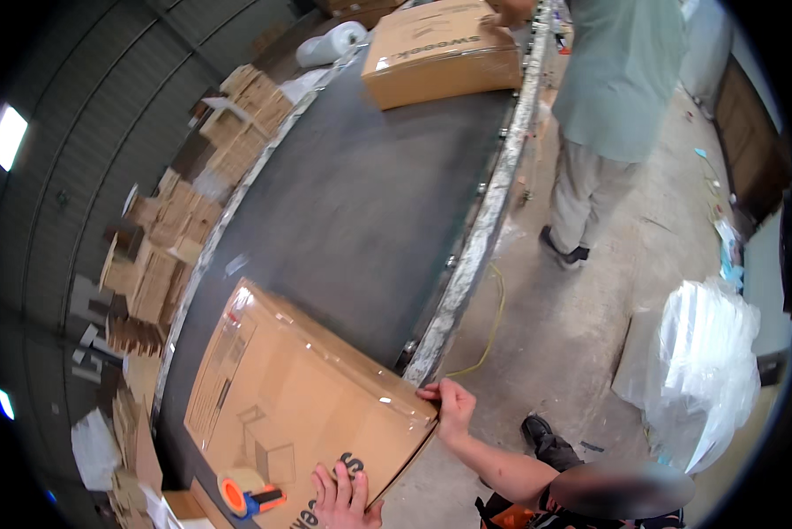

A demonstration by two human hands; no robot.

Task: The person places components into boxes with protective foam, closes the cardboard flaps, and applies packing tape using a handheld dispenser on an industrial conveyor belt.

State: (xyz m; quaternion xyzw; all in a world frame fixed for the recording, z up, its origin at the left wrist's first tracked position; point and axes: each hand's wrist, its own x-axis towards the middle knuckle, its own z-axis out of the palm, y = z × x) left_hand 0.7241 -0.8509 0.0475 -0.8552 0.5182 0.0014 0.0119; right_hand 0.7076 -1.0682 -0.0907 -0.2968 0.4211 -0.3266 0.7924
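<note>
A large cardboard box (pixel 299 388) lies at the near end of a dark conveyor belt (pixel 352 212), with clear tape along its edges. My left hand (pixel 343 501) rests flat on the box top, fingers spread, over part of its black lettering. At the box's right corner my right hand (pixel 454 409) is closed, with fingertips pinched at the edge. A tape dispenser (pixel 253 499) in orange and blue, with a roll of tape, lies on the box left of my left hand.
Another cardboard box (pixel 449 66) sits on the belt's far end, a co-worker's hand (pixel 507 16) on it. That co-worker (pixel 616 97) stands right of the metal rail (pixel 493 194). Flattened cardboard stacks (pixel 162 264) line the left. A plastic-wrapped bundle (pixel 700 361) stands on the right.
</note>
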